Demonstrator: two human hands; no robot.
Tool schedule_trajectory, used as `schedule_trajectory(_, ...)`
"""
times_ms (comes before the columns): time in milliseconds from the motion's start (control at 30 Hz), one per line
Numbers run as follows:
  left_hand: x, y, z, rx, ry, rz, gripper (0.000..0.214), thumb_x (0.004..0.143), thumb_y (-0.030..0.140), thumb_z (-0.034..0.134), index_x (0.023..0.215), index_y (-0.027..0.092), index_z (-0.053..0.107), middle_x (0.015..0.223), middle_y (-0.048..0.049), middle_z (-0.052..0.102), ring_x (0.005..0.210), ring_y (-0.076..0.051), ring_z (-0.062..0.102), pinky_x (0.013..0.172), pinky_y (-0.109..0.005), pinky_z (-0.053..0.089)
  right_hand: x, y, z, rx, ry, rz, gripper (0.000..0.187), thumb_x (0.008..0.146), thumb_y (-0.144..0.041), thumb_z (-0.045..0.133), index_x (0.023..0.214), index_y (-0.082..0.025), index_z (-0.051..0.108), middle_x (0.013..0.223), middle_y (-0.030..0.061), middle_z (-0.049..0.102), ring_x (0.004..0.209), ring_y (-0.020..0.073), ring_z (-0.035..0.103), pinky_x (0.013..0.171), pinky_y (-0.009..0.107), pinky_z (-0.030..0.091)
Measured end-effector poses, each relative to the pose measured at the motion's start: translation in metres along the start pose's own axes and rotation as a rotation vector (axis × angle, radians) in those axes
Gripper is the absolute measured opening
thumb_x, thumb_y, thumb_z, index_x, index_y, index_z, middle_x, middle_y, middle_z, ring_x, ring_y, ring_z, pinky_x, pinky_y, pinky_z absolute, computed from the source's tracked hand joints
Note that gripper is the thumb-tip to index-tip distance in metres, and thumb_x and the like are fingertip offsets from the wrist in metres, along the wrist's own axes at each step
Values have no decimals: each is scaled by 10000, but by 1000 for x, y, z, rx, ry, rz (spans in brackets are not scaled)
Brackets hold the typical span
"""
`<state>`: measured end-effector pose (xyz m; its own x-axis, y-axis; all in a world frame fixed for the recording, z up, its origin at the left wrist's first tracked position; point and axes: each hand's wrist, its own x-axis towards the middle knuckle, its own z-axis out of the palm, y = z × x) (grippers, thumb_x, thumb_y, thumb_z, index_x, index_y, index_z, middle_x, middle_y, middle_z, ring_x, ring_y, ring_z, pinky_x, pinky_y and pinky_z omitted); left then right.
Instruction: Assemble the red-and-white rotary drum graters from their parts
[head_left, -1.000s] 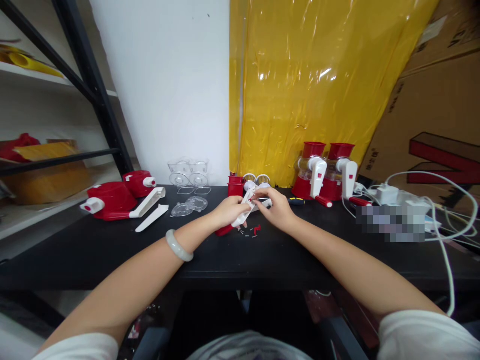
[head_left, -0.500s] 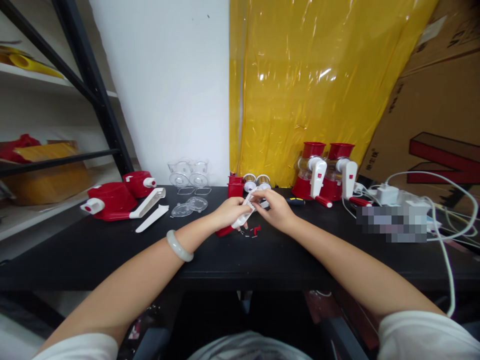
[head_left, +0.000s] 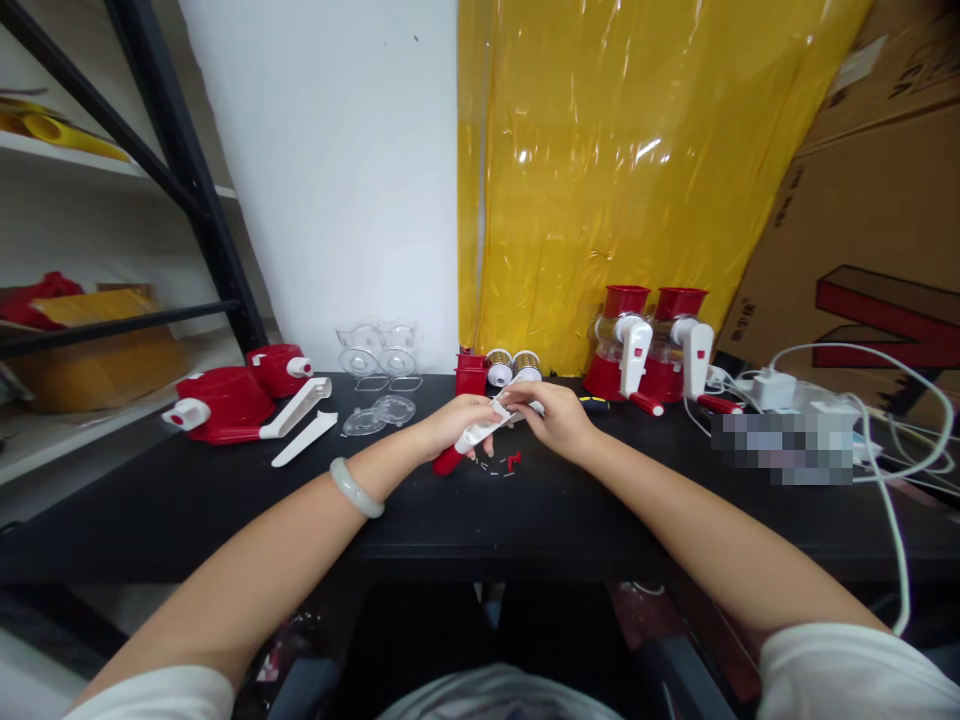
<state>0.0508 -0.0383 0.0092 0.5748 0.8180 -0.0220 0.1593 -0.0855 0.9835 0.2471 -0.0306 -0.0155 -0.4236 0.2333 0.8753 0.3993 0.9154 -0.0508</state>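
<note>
"Grip first, please: what is held?"
"White crank handle (head_left: 480,430); the left hand (head_left: 454,420) holds it with closed fingers; its red end (head_left: 448,460) points between seven and eight o'clock."
"And the right hand (head_left: 559,415)?"
"Its fingers bend over the upper end, at one o'clock; whether they pinch something small, I cannot tell."
"What lies near the hands?"
"At five, one small red part (head_left: 514,460); at six, tiny screw-like pieces (head_left: 493,473); at eleven, a red box-like part (head_left: 470,375); at one, two drums (head_left: 526,366); at three, a yellow-black tool (head_left: 596,404)."
"And farther?"
"At nine, clear discs (head_left: 379,415), then red bases (head_left: 225,400); at two, two red-and-white grinders (head_left: 626,350); everything is on the black table (head_left: 300,520)."
</note>
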Motion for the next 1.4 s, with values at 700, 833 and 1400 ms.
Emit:
schedule_trajectory(700,0,-1,7,65,7,17,239,711,336,612,820,154,503,472,-13,610,388,-154,575,357,-207,422,4,-11,1,-20,14,84,127,858,-245,604,984,-236,602,900,60,689,864,214,622,771,393,508)
schedule_trajectory(833,0,-2,7,78,12,28,212,723,313,592,831,154,502,480,-10,613,407,-165,592,364,-216,434,4,-12,0,-27,16,72,102,858,-228,599,959,-233,605,889,60,685,852,213,609,764,392,499)
schedule_trajectory(1400,-2,0,8,79,17,31,207,742,309,612,813,171,474,454,16,599,375,-150,570,392,-218,424,7,-12,-2,-75,-34,47,73,864,-207,576,919,-233,615,844,38,670,851,211,549,800,407,441)
